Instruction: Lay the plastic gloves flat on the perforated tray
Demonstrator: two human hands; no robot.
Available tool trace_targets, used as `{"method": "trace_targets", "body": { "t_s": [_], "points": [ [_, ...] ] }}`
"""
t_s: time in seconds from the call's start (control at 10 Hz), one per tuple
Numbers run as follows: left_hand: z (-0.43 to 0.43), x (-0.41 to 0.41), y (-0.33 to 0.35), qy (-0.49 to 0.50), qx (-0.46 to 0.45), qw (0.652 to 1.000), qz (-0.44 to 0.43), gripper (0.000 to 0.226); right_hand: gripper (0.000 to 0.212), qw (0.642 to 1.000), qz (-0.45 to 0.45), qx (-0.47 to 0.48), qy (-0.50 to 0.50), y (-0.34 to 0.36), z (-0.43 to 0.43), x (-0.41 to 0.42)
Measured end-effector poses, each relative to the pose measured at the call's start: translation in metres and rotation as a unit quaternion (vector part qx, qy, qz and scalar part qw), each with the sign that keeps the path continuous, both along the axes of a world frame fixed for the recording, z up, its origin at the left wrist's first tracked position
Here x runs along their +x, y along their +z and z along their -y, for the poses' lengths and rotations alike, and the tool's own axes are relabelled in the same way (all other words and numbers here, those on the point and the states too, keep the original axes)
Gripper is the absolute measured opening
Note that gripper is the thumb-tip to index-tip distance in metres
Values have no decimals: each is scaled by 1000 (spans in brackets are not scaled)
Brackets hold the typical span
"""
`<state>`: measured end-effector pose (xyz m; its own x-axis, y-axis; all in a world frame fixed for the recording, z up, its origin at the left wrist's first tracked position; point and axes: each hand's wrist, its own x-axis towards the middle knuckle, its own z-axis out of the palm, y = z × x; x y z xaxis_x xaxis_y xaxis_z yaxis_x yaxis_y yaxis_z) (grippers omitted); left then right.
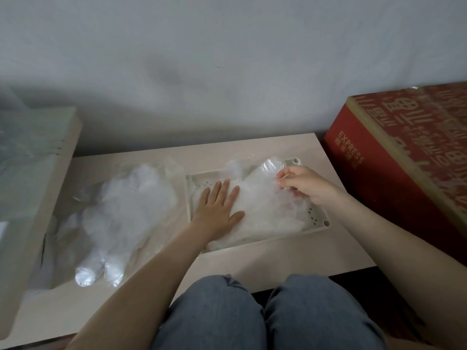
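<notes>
Both hands on clear plastic gloves (265,213) pointing away across white perforated tray (326,223): left hand (217,207) pressing flat, right hand (303,185) pinching fingertips; spare glove pile (126,210) left.

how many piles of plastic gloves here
2. One loose heap on the table, left of the perforated tray; one stack on the tray, under the left hand, pinched by the right hand.

The left hand (218,208) presses plastic gloves (265,215) flat on the perforated tray (314,218) (the right hand (303,185) pinches their far edge).
</notes>
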<state>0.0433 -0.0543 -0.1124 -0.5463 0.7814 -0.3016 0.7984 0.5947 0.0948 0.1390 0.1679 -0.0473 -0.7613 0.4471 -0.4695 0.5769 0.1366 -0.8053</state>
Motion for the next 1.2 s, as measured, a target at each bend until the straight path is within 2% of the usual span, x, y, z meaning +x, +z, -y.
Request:
{"method": "trace_targets", "body": {
  "t_s": [0.2, 0.3, 0.4, 0.5, 0.7, 0.8, 1.0, 1.2],
  "points": [
    [-1, 1, 2, 1, -10, 1000, 9, 68, 22, 996, -22, -72, -56, 7, -10, 8],
    [-1, 0, 1, 2, -9, 1000, 17, 68, 32, 981, -74, -149, -102, 14, -9, 11],
    [-1, 0, 1, 1, -10, 1000, 17, 68, 43, 964, -96, -237, -71, 20, -7, 19],
    [-2, 0, 1, 6, -10, 1000, 20, 68, 55, 979, -57, -195, 6, 19, -1, 26],
    [-3, 1, 2, 12, -9, 1000, 21, 67, 72, 986, -2, -130, 101, 14, 16, 26],
    [-3, 1, 2, 11, -13, 1000, 20, 67, 80, 983, 38, -53, 170, 16, 24, 21],
    [-3, -1, 2, 10, -17, 999, 29, 68, 103, 973, 65, -13, 222, 19, 35, 9],
    [-2, -2, 1, 6, -20, 999, 26, 67, 109, 970, 87, 32, 225, 11, 36, 5]
  ]
}}
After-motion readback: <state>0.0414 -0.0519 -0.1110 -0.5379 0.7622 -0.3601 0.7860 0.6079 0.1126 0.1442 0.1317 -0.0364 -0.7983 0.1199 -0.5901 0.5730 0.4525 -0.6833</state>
